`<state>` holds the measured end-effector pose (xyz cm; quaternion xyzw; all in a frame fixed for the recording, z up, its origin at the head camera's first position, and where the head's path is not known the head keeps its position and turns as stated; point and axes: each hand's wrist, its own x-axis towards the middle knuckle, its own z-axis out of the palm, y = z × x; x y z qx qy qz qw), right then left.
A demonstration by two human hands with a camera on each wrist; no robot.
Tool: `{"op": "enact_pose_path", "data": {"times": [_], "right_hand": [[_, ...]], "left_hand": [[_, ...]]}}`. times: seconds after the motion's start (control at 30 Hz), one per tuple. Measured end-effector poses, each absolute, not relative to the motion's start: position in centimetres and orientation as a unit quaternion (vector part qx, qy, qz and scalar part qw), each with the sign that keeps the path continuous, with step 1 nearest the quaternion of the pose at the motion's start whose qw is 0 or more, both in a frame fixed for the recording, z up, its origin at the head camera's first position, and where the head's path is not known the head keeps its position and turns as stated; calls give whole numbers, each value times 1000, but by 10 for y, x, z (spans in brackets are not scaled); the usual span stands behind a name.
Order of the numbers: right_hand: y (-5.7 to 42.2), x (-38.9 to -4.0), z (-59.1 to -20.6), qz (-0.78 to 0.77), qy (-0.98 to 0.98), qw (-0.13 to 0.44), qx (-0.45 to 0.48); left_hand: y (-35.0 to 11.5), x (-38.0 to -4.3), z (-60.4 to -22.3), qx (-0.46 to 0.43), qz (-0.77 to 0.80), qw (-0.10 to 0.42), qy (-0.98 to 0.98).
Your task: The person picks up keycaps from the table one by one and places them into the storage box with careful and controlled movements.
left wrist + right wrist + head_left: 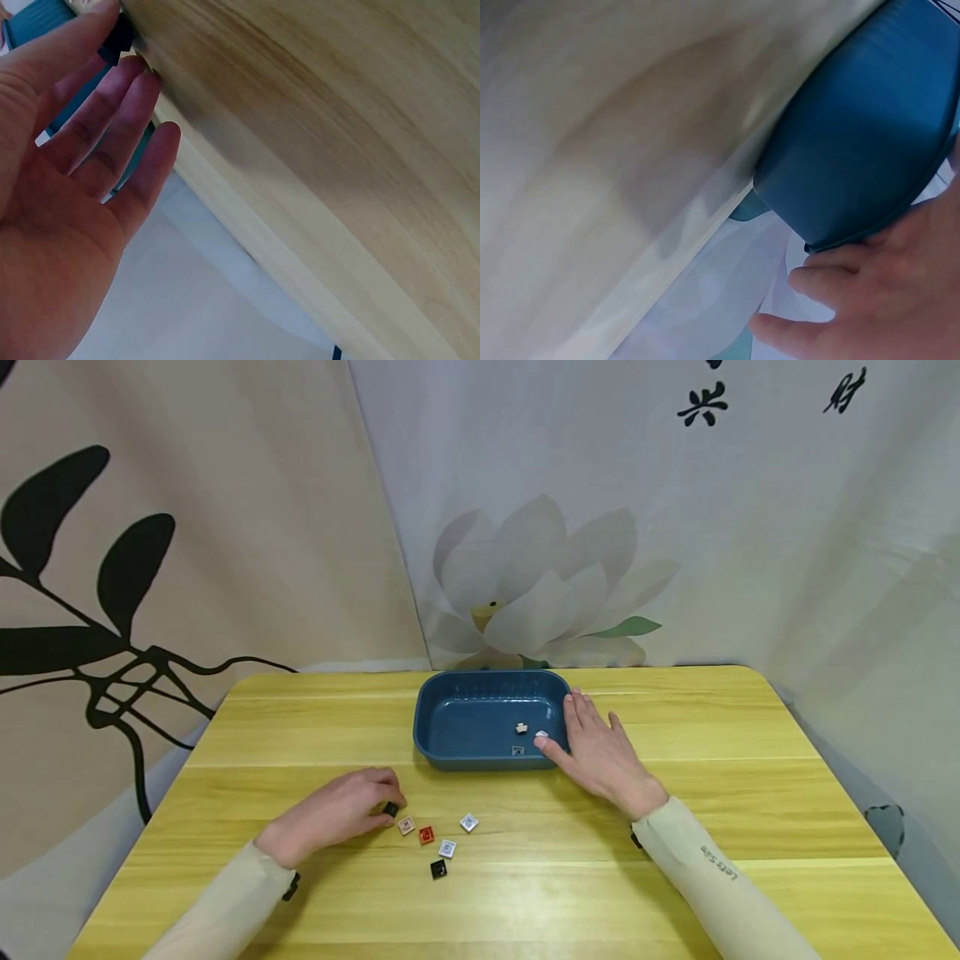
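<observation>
My left hand pinches a small black keycap between thumb and fingertips, just above the table. In the left wrist view, that black keycap shows at the thumb tip, while the other fingers extend loosely. Beside this hand lie a beige keycap, a red keycap, two white keycaps and another black keycap. My right hand rests at the right end of a blue tray, fingers fairly straight along its outside and thumb over the rim.
Inside the tray lie a beige keycap, a white piece by the thumb and a square-outlined piece. The tray stands near the back edge of the wooden table. A printed curtain hangs behind.
</observation>
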<state>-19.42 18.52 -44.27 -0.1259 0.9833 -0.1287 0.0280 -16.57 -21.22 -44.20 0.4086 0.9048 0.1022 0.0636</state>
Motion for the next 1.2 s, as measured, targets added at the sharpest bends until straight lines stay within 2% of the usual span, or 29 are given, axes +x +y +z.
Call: {"op": "enact_pose_path", "data": {"times": [0.6, 0.7, 0.97, 1.2], "right_hand": [[194, -190, -442, -122, 978, 27, -167], [195, -190, -443, -121, 978, 29, -168], [195, -190, -442, -115, 979, 27, -166], [194, -190, -443, -116, 980, 28, -160]], "left_hand": [[-219, -169, -449, 381, 136, 42, 914], [-218, -171, -446, 380, 138, 12, 915], [-203, -178, -427, 392, 153, -128, 898], [-183, -184, -415, 403, 191, -153, 882]]}}
